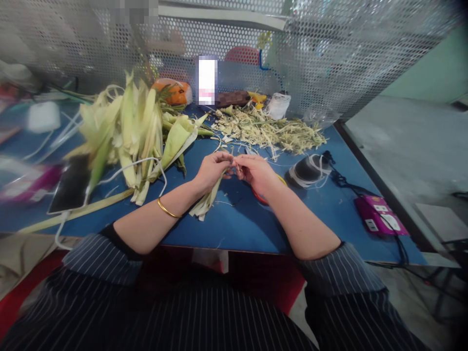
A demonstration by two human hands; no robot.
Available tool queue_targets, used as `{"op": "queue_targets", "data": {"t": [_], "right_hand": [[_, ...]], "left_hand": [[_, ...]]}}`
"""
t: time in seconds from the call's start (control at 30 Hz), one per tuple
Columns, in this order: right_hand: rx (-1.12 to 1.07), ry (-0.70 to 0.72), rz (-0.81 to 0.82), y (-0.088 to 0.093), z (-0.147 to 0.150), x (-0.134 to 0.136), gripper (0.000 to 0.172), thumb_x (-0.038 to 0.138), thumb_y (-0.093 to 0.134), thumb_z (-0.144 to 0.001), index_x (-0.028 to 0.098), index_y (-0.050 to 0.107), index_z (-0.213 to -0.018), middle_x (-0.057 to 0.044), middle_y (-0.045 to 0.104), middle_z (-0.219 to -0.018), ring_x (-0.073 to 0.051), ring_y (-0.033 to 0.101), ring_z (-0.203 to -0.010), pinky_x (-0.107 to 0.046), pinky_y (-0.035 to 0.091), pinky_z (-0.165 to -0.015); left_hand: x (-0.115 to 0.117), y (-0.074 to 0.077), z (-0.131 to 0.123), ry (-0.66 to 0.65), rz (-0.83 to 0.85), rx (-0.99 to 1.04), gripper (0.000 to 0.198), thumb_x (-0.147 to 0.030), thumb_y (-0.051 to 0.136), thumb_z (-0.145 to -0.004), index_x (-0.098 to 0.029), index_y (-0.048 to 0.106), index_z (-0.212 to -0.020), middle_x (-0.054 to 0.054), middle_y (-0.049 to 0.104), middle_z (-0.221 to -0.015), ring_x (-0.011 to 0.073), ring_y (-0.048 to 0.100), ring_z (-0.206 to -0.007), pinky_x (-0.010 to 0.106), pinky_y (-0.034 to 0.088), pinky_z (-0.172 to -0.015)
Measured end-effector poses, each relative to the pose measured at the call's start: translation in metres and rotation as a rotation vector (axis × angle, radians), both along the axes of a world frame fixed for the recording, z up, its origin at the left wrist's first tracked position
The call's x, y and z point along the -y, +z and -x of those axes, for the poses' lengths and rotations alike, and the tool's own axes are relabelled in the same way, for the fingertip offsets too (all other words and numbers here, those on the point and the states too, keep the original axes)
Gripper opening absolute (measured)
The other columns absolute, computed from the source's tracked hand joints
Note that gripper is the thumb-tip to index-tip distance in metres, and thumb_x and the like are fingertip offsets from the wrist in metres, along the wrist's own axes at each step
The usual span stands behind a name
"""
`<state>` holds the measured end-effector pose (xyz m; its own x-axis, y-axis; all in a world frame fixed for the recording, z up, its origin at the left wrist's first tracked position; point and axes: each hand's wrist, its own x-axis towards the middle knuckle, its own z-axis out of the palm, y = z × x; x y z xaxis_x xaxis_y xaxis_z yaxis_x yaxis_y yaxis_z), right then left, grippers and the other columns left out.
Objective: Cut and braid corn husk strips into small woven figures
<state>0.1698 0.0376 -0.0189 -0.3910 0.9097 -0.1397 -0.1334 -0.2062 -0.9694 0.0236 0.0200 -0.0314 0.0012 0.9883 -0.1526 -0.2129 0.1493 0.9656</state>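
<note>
In the middle of the table, my left hand (214, 171) is closed around a small bundle of pale green corn husk (206, 201), whose frayed lower end hangs toward me. My right hand (256, 174) meets it fingertip to fingertip, pinching what looks like a thin white thread at the bundle's top. Scissors with red and yellow handles (259, 197) lie partly hidden under my right hand. To the right, a dark spool (306, 171) lies wound with white thread. Several large corn husks (141, 129) are heaped left of my hands.
Shredded husk scraps (270, 130) cover the back of the blue table (248, 229), before a perforated metal panel (175, 36). A phone with a white cable (71, 184) lies at left. On the right are a magenta box (380, 214) and black cord. An orange pack (173, 91) stands behind.
</note>
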Motion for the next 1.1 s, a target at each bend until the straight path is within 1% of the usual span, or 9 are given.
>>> {"op": "queue_targets", "data": {"t": [0.13, 0.23, 0.33, 0.43, 0.6, 0.7, 0.8, 0.97, 1.1], "right_hand": [[0.042, 0.002, -0.063, 0.003, 0.0, 0.001, 0.015, 0.031, 0.068, -0.072, 0.018, 0.065, -0.064, 0.004, 0.052, -0.053, -0.008, 0.044, -0.051, -0.024, 0.033, -0.051], [0.156, -0.072, -0.177, 0.004, 0.0, 0.0, 0.013, 0.03, 0.065, -0.073, 0.019, 0.067, -0.067, 0.002, 0.059, -0.06, -0.009, 0.051, -0.056, -0.024, 0.038, -0.056], [0.238, -0.163, -0.31, 0.004, 0.0, -0.001, 0.012, 0.027, 0.062, -0.074, 0.019, 0.068, -0.068, 0.001, 0.064, -0.065, -0.011, 0.056, -0.062, -0.025, 0.041, -0.061], [0.273, -0.181, -0.38, 0.002, 0.002, -0.002, 0.014, 0.027, 0.06, -0.077, 0.02, 0.066, -0.066, 0.001, 0.064, -0.065, -0.012, 0.058, -0.065, -0.027, 0.043, -0.064], [0.309, -0.159, -0.507, -0.002, 0.003, -0.004, 0.019, 0.027, 0.056, -0.081, 0.019, 0.064, -0.066, -0.003, 0.071, -0.087, -0.014, 0.062, -0.076, -0.028, 0.047, -0.071], [0.301, -0.138, -0.487, -0.002, 0.001, -0.006, 0.017, 0.026, 0.056, -0.08, 0.019, 0.065, -0.067, -0.004, 0.072, -0.093, -0.014, 0.062, -0.079, -0.029, 0.048, -0.072], [0.25, -0.179, -0.387, -0.001, -0.001, -0.008, 0.016, 0.027, 0.057, -0.079, 0.019, 0.064, -0.066, -0.004, 0.072, -0.096, -0.014, 0.062, -0.08, -0.027, 0.048, -0.068], [0.281, -0.273, -0.34, -0.006, -0.002, -0.014, 0.011, 0.031, 0.062, -0.077, 0.02, 0.065, -0.077, 0.0, 0.067, -0.076, -0.012, 0.06, -0.064, -0.026, 0.046, -0.059], [0.327, -0.226, -0.383, -0.014, 0.0, -0.016, 0.016, 0.034, 0.069, -0.074, 0.02, 0.069, -0.081, 0.001, 0.065, -0.071, -0.012, 0.056, -0.059, -0.028, 0.046, -0.059]], "left_hand": [[0.0, -0.003, -0.001, -0.002, -0.061, -0.079, 0.006, -0.016, 0.071, -0.076, -0.013, 0.066, -0.077, 0.0, 0.067, -0.067, 0.0088, 0.062, -0.055, 0.02, 0.05, -0.054], [-0.002, -0.006, -0.002, 0.017, -0.11, -0.136, 0.008, -0.017, 0.07, -0.079, -0.011, 0.066, -0.076, 0.0, 0.067, -0.065, 0.0078, 0.061, -0.053, 0.019, 0.05, -0.054], [-0.004, -0.008, -0.003, 0.054, -0.088, -0.165, 0.009, -0.019, 0.07, -0.082, -0.012, 0.066, -0.08, 0.001, 0.069, -0.068, 0.0091, 0.063, -0.055, 0.02, 0.052, -0.054], [-0.005, -0.009, -0.004, 0.078, -0.047, -0.155, 0.008, -0.019, 0.067, -0.085, -0.013, 0.064, -0.081, 0.001, 0.068, -0.067, 0.0104, 0.064, -0.054, 0.02, 0.051, -0.051], [-0.005, -0.009, -0.003, 0.08, -0.049, -0.138, 0.012, -0.02, 0.064, -0.088, -0.012, 0.063, -0.079, 0.001, 0.069, -0.069, 0.0092, 0.064, -0.055, 0.019, 0.05, -0.052], [-0.006, -0.008, 0.0, 0.057, -0.074, -0.135, 0.011, -0.018, 0.066, -0.086, -0.012, 0.064, -0.076, 0.001, 0.069, -0.067, 0.0091, 0.064, -0.058, 0.02, 0.052, -0.058], [-0.007, -0.006, 0.003, 0.032, -0.06, -0.148, 0.01, -0.017, 0.068, -0.083, -0.011, 0.065, -0.075, 0.002, 0.07, -0.068, 0.0094, 0.063, -0.058, 0.02, 0.052, -0.059], [-0.008, -0.01, 0.006, -0.012, -0.08, -0.212, 0.014, -0.025, 0.071, -0.079, -0.012, 0.067, -0.076, 0.003, 0.072, -0.071, 0.0104, 0.063, -0.057, 0.021, 0.05, -0.059], [-0.01, -0.016, 0.008, -0.058, -0.218, -0.394, 0.017, -0.03, 0.068, -0.079, -0.014, 0.068, -0.076, 0.003, 0.072, -0.071, 0.0135, 0.065, -0.062, 0.024, 0.051, -0.063]]}}
